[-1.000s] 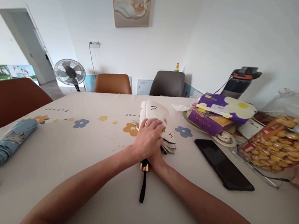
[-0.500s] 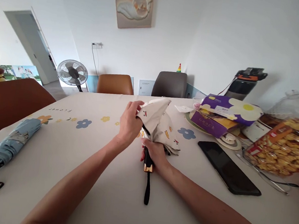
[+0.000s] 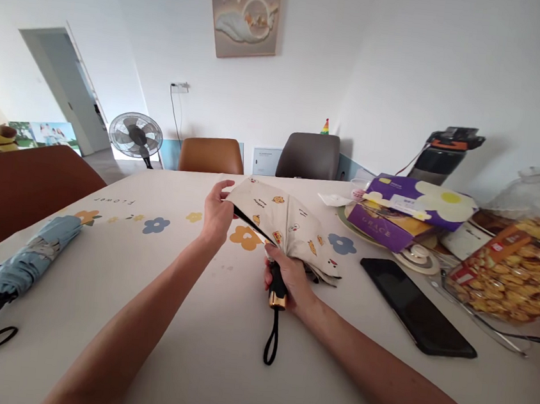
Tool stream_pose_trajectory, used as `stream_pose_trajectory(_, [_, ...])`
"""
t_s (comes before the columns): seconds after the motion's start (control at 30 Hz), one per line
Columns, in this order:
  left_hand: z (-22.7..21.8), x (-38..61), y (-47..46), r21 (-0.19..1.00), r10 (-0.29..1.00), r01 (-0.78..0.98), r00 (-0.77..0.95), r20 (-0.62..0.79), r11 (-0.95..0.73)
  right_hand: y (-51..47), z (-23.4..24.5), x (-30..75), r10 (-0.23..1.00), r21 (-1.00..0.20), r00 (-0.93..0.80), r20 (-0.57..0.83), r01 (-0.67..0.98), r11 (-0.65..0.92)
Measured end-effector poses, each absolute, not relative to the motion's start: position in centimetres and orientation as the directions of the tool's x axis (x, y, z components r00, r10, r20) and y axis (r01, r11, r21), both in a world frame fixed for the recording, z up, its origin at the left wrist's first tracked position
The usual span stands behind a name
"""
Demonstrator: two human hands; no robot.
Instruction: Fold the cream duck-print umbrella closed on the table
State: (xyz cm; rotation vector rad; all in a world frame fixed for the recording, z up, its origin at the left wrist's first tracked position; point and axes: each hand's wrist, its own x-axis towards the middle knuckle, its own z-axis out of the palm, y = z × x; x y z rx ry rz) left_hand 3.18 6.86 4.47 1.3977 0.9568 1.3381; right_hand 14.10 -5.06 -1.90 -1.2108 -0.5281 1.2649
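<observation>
A cream umbrella (image 3: 297, 221) with small orange prints, its cloth loose and folded, points away from me over the table. Around the base of its cloth and the top of its black handle, my right hand (image 3: 289, 275) is closed. My left hand (image 3: 218, 212) pinches the edge of one cloth panel and holds it stretched out to the left. A black strap (image 3: 271, 343) hangs from the gold-tipped handle end onto the tabletop. On the left lies a light blue umbrella (image 3: 32, 257), rolled up, with a black handle.
A black phone (image 3: 418, 307) lies right of my right hand. Behind it are purple boxes (image 3: 393, 221), a bag of cookies (image 3: 518, 273) and a dark cordless appliance (image 3: 443, 156). Chairs (image 3: 212, 155) and a fan (image 3: 136, 135) stand beyond the white table (image 3: 195, 361).
My left hand has moved left, drawing the panel outward, so the cloth is spread wider. My right hand keeps its hold, slightly further right in view.
</observation>
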Motion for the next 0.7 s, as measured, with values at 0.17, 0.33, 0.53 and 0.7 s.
stream_pose_trajectory(0.17, [4.6,3.0,7.1,0.964,0.957,-0.102,0.128,0.258,-0.247,-5.3,-1.9,14.3,0.926,-0.887,0.250,-0.283,-0.435,-0.153])
stream_pose_trajectory(0.33, [4.9,2.7,7.6,0.984,0.978,-0.082,0.124,0.167,-0.157,-5.1,-1.8,14.4,0.907,-0.850,0.309,-0.286,-0.519,-0.092])
stream_pose_trajectory(0.53, [5.3,2.2,7.9,0.979,0.949,0.059,0.263,0.175,-0.196,-5.0,-1.8,14.6,0.901,-0.851,0.292,-0.321,-0.507,-0.139])
stream_pose_trajectory(0.7, [5.9,1.1,8.2,0.937,0.893,0.254,0.436,0.111,-0.241,-5.1,-1.7,14.6,0.897,-0.869,0.292,-0.332,-0.464,-0.171])
